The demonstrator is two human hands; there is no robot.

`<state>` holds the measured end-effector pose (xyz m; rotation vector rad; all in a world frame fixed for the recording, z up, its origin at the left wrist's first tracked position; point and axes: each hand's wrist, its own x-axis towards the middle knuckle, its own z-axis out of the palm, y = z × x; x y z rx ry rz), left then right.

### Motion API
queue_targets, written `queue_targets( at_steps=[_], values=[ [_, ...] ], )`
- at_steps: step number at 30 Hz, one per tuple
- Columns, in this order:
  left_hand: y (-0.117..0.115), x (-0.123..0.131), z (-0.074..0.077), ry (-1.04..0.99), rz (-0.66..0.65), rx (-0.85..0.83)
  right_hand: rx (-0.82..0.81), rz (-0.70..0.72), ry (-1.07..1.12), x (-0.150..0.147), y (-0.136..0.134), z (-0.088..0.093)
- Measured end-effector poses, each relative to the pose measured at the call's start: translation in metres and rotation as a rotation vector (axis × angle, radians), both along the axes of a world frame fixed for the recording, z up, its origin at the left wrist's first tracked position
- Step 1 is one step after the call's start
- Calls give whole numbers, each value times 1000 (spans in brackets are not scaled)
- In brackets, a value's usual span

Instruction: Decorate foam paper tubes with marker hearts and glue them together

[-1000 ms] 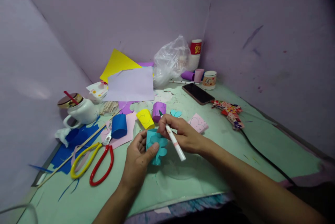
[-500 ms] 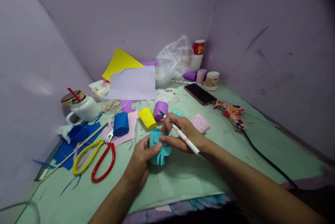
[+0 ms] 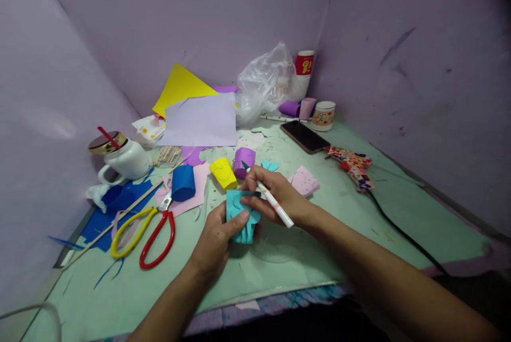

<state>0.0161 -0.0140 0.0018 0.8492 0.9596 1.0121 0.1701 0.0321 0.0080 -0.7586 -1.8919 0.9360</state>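
Note:
My left hand [image 3: 217, 233] is closed around a turquoise paper roll [image 3: 235, 201], its thumb pressed on the front. A drawn curved line and loose cut shapes show on the paper. My right hand [image 3: 275, 193] holds a white marker [image 3: 275, 206] slantwise, its dark green tip pointing up and away from the paper. Fingers of that hand also touch the roll's upper right part. Just beyond stand a yellow paper roll [image 3: 223, 173] with a drawn heart and a purple paper roll [image 3: 244, 161]. A pink paper piece [image 3: 304, 180] with a heart lies to the right.
Scissors [image 3: 165, 206] with yellow and red handles lie left, beside a blue paper roll [image 3: 183, 183]. A white mug [image 3: 130, 161] stands far left. Paper sheets [image 3: 202, 121], a plastic bag [image 3: 263, 86] and a paper cup [image 3: 303, 73] are behind. A phone [image 3: 305, 137] and a corded, cloth-covered tool [image 3: 355, 166] lie right.
The turquoise roll has turned and looks flatter, with the drawn line now facing me. My right hand and the marker have shifted slightly left. The whole view has tilted down a little.

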Motion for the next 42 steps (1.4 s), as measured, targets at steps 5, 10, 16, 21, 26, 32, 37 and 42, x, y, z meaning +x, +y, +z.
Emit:
queue_targets(
  at_steps=[5, 10, 16, 21, 26, 32, 37, 42],
  values=[
    [-1, 1, 3, 26, 23, -4, 25, -20, -20, -1, 1, -1],
    [-1, 1, 4, 44, 27, -7, 40, -8, -15, 3, 4, 3],
    [0, 1, 4, 61, 61, -16, 27, -18, -29, 4, 6, 3],
    [0, 1, 3, 21, 78, -18, -40, -17, 33, 2, 4, 2],
    [0, 0, 1, 4, 97, -3, -37, -27, 61, 0, 1, 2],
    [-1, 0, 1, -3, 154, -11, -19, -110, 62, -6, -3, 0],
    [-2, 1, 2, 9, 156, -4, 9, -131, 72, -7, -4, -2],
    [-2, 0, 1, 20, 117, 17, -3, -123, 91, -7, -5, -2]
  ],
)
